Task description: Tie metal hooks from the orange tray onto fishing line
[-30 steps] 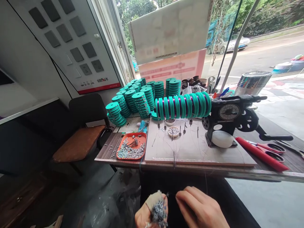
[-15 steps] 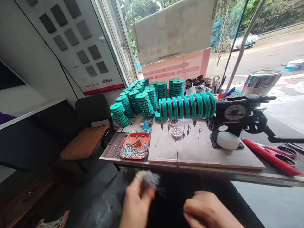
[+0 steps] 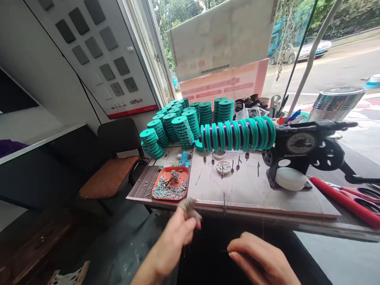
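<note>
My left hand point(image 3: 179, 231) hovers just off the table's front edge, below the orange tray point(image 3: 152, 194). Its fingers are loosely bent and apart, slightly blurred, with a beige cover on one finger point(image 3: 186, 205). No object shows in that hand. To the right, my right hand point(image 3: 261, 255) pinches a thin dark piece point(image 3: 224, 250) whose kind I cannot make out. In the tray lie small metal parts point(image 3: 177, 192), pale green pieces point(image 3: 160, 189) and a silvery cluster point(image 3: 175, 175) with dark strands.
A black cranked winder point(image 3: 303, 144) carries a row of green spools point(image 3: 237, 133) above a pale board point(image 3: 204, 192). Small weights and fine lines hang from it. More stacked spools point(image 3: 181, 128) stand behind. Scissors point(image 3: 356, 194) and a red roll point(image 3: 341, 200) lie at the right.
My left hand has risen toward the tray, and the grey clump seen in it before no longer shows there. The silvery cluster in the tray looks larger. My right hand stays nearly in place, still pinching.
</note>
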Demonstrator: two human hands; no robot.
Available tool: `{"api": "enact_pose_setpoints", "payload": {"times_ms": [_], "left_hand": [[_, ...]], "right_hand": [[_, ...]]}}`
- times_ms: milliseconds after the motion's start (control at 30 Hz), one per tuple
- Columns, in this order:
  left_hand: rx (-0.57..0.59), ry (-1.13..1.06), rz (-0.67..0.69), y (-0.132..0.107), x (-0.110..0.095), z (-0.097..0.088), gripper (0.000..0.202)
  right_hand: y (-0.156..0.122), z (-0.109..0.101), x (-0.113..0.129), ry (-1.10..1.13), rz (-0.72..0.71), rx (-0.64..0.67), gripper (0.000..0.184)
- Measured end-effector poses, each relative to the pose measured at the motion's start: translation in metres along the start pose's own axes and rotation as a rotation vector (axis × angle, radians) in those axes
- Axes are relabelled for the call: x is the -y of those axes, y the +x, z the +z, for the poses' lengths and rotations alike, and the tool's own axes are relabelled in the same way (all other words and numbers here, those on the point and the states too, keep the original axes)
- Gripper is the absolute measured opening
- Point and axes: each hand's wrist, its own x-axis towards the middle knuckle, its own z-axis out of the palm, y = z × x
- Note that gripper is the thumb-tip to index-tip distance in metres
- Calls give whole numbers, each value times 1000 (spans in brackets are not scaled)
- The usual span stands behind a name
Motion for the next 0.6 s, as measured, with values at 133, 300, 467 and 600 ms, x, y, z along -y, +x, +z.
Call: {"api": "enact_pose_setpoints", "payload": {"times_ms": [133,300,467,600], "left_hand": [[134,-282,-135,-23,43,29,39],[29,-144,-198,-31,67,38,43],[57,-57,-224,-35,65,37,41],[33,-22,-253,-35,63,40,39]], "right_hand": [[-3,11,1,-141,-161,-74,19],[-4,12,4,-210,-204,4,17],[-3,11,5,-226,-203,3,18],[1,13,6,-251,-197,-13,23]]}}
